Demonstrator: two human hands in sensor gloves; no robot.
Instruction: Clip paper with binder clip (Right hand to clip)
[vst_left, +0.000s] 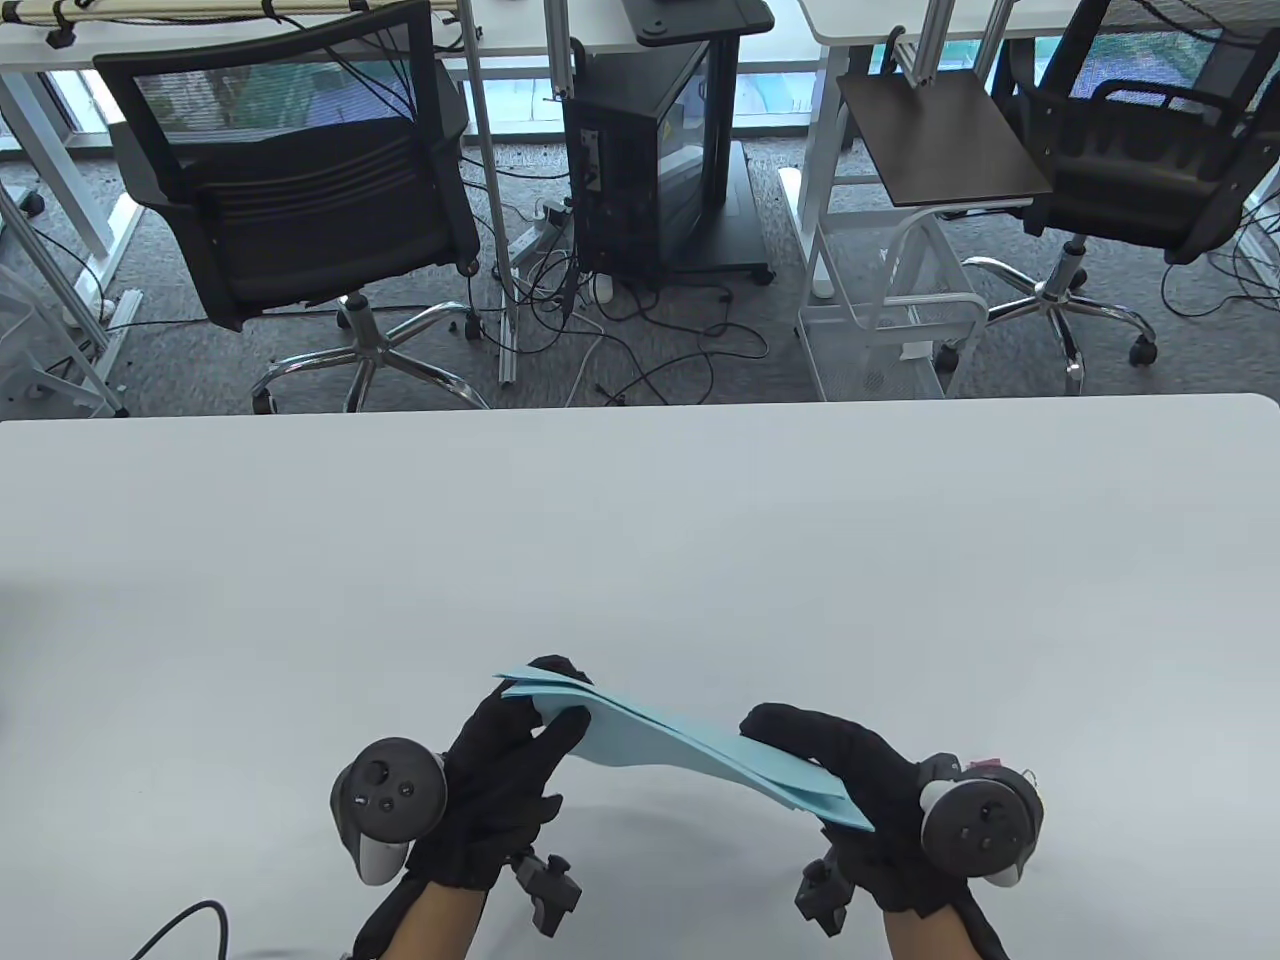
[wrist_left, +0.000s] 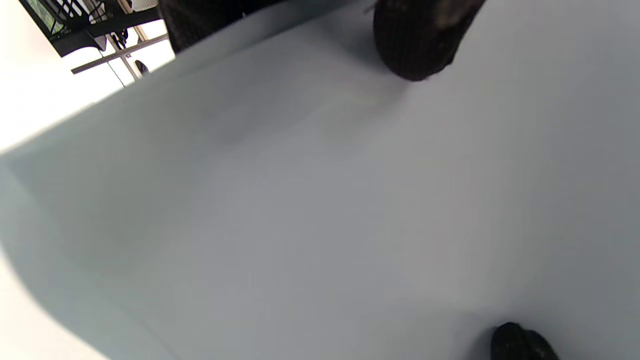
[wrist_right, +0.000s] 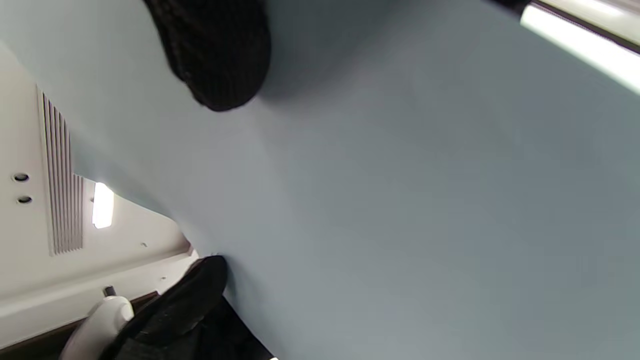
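A thin stack of light blue paper (vst_left: 680, 745) is held up off the white table (vst_left: 640, 540) between both hands, near the front edge. My left hand (vst_left: 520, 745) grips its far left end, fingers wrapped around the edge. My right hand (vst_left: 830, 760) grips its near right end, thumb on top. The sheets sag slightly between the hands. In the left wrist view the paper (wrist_left: 320, 200) fills the frame with a fingertip (wrist_left: 420, 40) on it. In the right wrist view the paper (wrist_right: 400, 200) fills the frame with a fingertip (wrist_right: 215, 55) on it. No binder clip shows in any view.
Beyond the table's far edge are two black office chairs (vst_left: 300, 200), a computer tower (vst_left: 640, 150), a white wire cart (vst_left: 890, 290) and floor cables. A black cable (vst_left: 190, 925) lies at the table's front left.
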